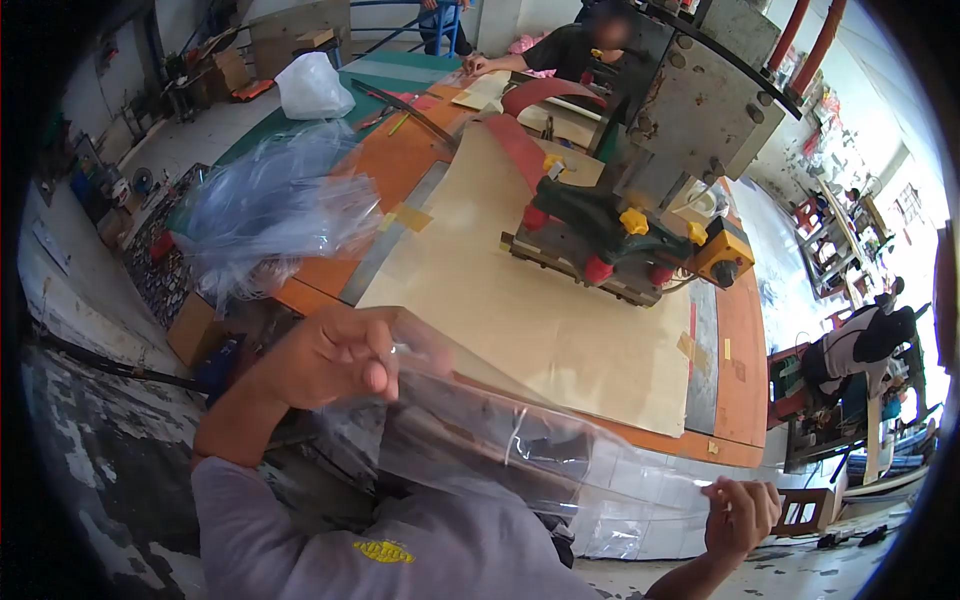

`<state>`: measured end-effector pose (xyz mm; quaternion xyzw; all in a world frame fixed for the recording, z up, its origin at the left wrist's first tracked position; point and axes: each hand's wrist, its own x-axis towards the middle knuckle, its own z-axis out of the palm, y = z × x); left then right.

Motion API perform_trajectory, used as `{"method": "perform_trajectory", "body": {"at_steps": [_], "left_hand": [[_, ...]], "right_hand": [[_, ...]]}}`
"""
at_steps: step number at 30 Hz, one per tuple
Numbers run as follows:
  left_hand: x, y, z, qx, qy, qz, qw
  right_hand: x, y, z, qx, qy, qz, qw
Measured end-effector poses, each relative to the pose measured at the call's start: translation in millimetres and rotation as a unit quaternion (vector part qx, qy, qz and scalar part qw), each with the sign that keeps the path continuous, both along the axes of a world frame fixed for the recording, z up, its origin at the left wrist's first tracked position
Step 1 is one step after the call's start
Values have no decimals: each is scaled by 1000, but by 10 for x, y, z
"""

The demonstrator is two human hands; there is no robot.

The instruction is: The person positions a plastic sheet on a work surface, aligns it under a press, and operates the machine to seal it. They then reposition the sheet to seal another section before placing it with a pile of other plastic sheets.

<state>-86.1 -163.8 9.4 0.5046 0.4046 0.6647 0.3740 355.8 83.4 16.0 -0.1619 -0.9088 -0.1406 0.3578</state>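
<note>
A clear plastic sheet [540, 435] is stretched between my two hands in front of my chest, just off the near edge of the work table. My left hand [335, 360] pinches its left end, thumb against curled fingers. At the lower right, my right hand [740, 515] grips the other end with fingers closed. Through the sheet, parts of my shirt and the floor show. Beyond it lies a pale board [530, 350] on the table, under a press head [600, 230] with red and yellow knobs.
A heap of clear plastic sheets [280, 200] lies at the table's left, near a white plastic bag [312, 87]. A yellow control box [725, 255] sticks out from the press. Across the table a person [570, 55] is present; another person [865, 340] sits at the right.
</note>
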Motion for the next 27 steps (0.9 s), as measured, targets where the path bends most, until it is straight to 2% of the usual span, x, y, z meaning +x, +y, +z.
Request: {"method": "perform_trajectory", "body": {"at_steps": [1, 3, 5, 7, 8, 9, 11, 12, 15, 19, 23, 26, 27], "left_hand": [[-3, 51, -128, 28, 35, -7, 999], [-28, 63, -247, -26, 13, -94, 995], [-92, -12, -324, -186, -103, -249, 945], [-51, 45, -534, -147, -102, -262, 948], [66, 131, -643, -83, -95, -245, 961], [180, 219, -691, -19, -86, -226, 970], [284, 303, -660, 28, -109, -222, 969], [279, 318, -652, 27, -136, -238, 961], [232, 416, -706, 31, -163, -266, 949], [353, 498, -778, -12, -75, -234, 969], [531, 607, -787, -9, -50, -224, 973], [710, 740, -907, -72, -72, -232, 967], [776, 777, -895, -88, -98, -234, 963]], "right_hand": [[-22, 30, -55, 12, 40, -1, 999], [-59, 71, -137, 34, 120, -3, 992], [-6, 19, -207, -58, 97, -46, 993], [-17, 39, -294, -118, 103, -64, 986], [13, 37, -344, -127, 128, -75, 981], [-15, 23, -339, -153, 120, -72, 978], [-94, -28, -330, -204, 105, -68, 971], [-82, -17, -360, -277, 81, -52, 956], [-77, -31, -425, -325, 70, -64, 941], [-66, -40, -552, -418, 0, -111, 902], [-142, -237, -415, -416, -59, -46, 906], [-260, -361, -467, -478, -17, 135, 868], [-321, -426, -545, -454, -6, 133, 881]]}}
